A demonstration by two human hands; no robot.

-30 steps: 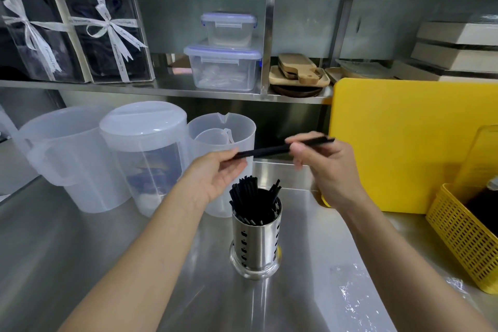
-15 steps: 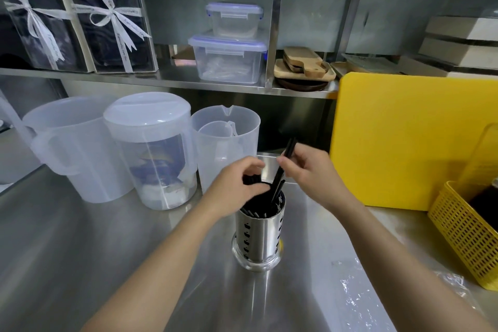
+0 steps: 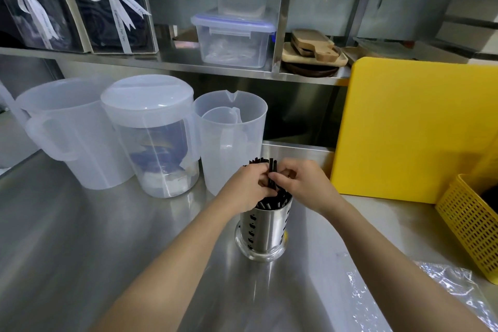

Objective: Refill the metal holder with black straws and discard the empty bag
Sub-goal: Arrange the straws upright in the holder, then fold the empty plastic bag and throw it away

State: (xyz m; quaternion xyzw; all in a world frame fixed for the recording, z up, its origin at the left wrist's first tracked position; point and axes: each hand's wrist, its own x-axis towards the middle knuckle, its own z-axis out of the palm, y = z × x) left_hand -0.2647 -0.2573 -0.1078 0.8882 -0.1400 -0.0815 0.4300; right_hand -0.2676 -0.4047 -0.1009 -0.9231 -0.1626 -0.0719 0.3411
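Head view, from my left to my right: on the steel counter [image 3: 80,237] stand three translucent plastic pitchers in a row, an open one with a handle [image 3: 67,132], a lidded one [image 3: 151,132] and a third [image 3: 231,137] with a smaller measuring cup sitting inside it. Above them on the shelf are two dark gift boxes tied with white ribbon [image 3: 78,3] and two stacked clear lidded containers [image 3: 234,27].

Just in front of the third pitcher is the perforated metal holder [image 3: 262,232], upright on the counter and packed with black straws [image 3: 272,201]. My left hand [image 3: 246,186] is curled over the holder's mouth, fingers closed against the straws, and my right hand [image 3: 304,183] meets it from the other side, thumb and fingers pinched on a couple of straws [image 3: 272,170] that stick up higher than the rest. Both hands touch each other above the rim.

Further right, wooden boards [image 3: 314,50] lie stacked on the shelf, a yellow cutting board [image 3: 420,127] leans upright behind the counter, and a yellow perforated basket [image 3: 469,226] sits at the edge. The empty clear plastic bag [image 3: 444,288] lies flat and crinkled on the counter beside my right forearm, well apart from the holder.
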